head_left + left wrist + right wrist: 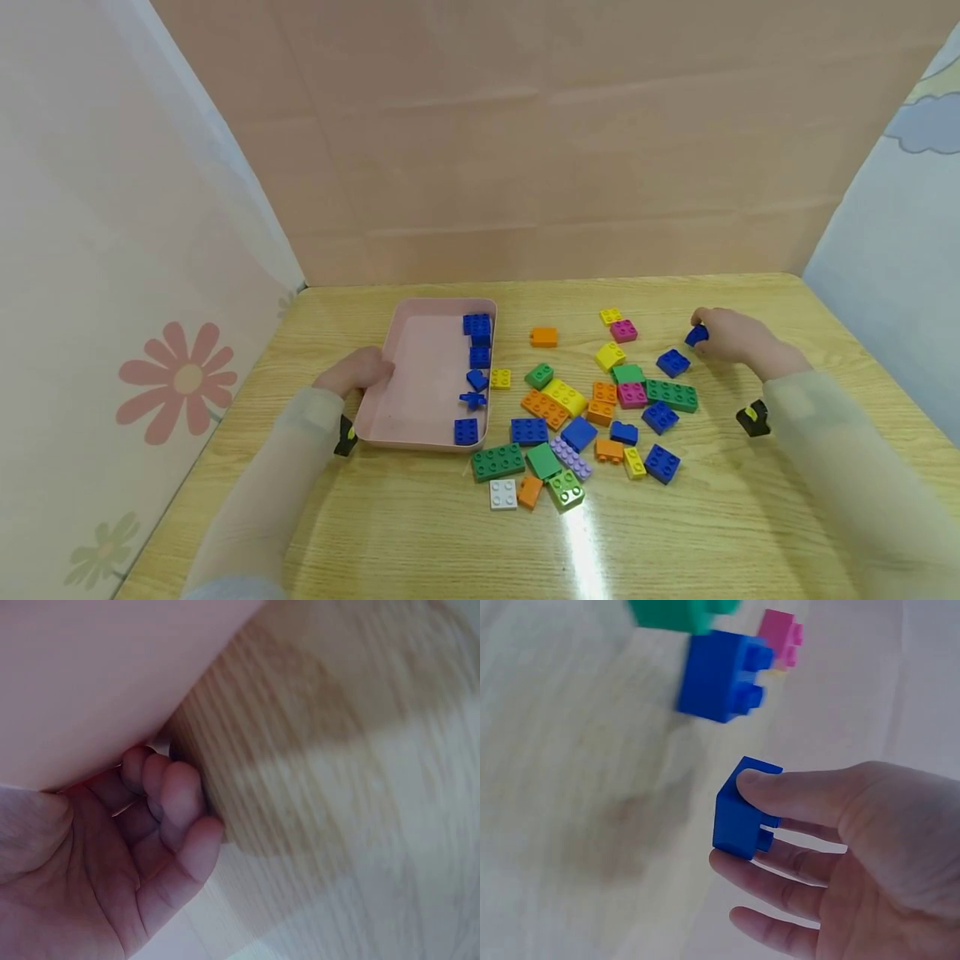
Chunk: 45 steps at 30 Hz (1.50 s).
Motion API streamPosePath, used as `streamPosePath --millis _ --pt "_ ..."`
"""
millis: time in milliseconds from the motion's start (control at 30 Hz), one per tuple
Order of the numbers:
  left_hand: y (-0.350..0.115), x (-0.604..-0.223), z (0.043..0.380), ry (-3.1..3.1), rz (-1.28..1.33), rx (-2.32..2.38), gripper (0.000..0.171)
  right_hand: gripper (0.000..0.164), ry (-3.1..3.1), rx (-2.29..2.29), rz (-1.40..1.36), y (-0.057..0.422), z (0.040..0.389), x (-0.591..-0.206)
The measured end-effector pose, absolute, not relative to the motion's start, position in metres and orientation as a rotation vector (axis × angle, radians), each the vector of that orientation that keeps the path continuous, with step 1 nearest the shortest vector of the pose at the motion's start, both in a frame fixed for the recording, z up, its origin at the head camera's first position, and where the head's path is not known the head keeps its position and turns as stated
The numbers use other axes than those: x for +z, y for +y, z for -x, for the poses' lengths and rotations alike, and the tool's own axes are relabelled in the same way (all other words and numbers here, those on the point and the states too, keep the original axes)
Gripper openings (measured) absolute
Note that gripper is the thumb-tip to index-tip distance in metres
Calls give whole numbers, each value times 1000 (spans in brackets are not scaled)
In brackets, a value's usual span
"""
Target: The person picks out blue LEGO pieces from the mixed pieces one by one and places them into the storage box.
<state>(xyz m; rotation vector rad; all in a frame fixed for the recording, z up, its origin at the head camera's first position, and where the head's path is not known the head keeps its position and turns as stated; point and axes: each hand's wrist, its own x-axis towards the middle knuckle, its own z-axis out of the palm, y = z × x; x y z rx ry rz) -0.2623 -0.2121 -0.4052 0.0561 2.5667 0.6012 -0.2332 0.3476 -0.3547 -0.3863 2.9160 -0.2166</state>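
Note:
My right hand (738,337) pinches a blue toy brick (739,817) between thumb and fingers at the right side of the table. Its studs face the palm in the right wrist view. Close by lies another blue brick (673,362) with studs up. My left hand (358,369) grips the left wall of a pink tray (442,446), thumb over the rim. In the left wrist view its fingers (184,791) curl in below the tray's side. Inside the tray, along its right wall, sit several blue bricks (467,431) and a small blue piece (472,401).
Loose bricks in several colours spread over the middle of the wooden table (420,525), among them a long green brick (671,395), a white brick (503,494) and a lone orange brick (543,337). A yellow brick (500,379) lies against the tray's right side. A beige wall covering (555,150) stands behind.

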Motion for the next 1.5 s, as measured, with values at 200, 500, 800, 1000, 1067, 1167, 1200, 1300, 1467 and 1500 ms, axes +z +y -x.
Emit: streamPosePath --millis 200,500,800,1000,1067,1167,1200,1300,1467,1500 --pt "-213 -405 262 2571 -63 605 24 36 2936 -206 430 325 243 -341" --pt "-214 -403 257 2565 -33 618 25 41 2916 -291 536 264 260 -326" --pt "-214 -405 259 2571 -46 606 27 48 2981 -353 723 204 269 -318" --pt "-214 -405 259 2558 -30 632 26 53 3002 -333 866 168 271 -315" --pt "-213 -405 259 2550 -21 643 27 52 3000 -343 928 157 272 -315" --pt "-213 -405 259 2541 -5 659 29 50 3007 -348 1009 138 273 -319" --pt "-212 -405 259 2539 -3 662 30 49 3010 -346 1032 132 273 -321" --pt "-211 -405 259 2536 -1 667 30 47 3008 -365 1093 114 271 -329" --pt "-213 -406 261 2557 -34 618 30 42 2955 -436 1192 83 267 -341" --pt "-213 -406 262 2559 -35 612 29 41 2946 -431 1202 77 266 -343"
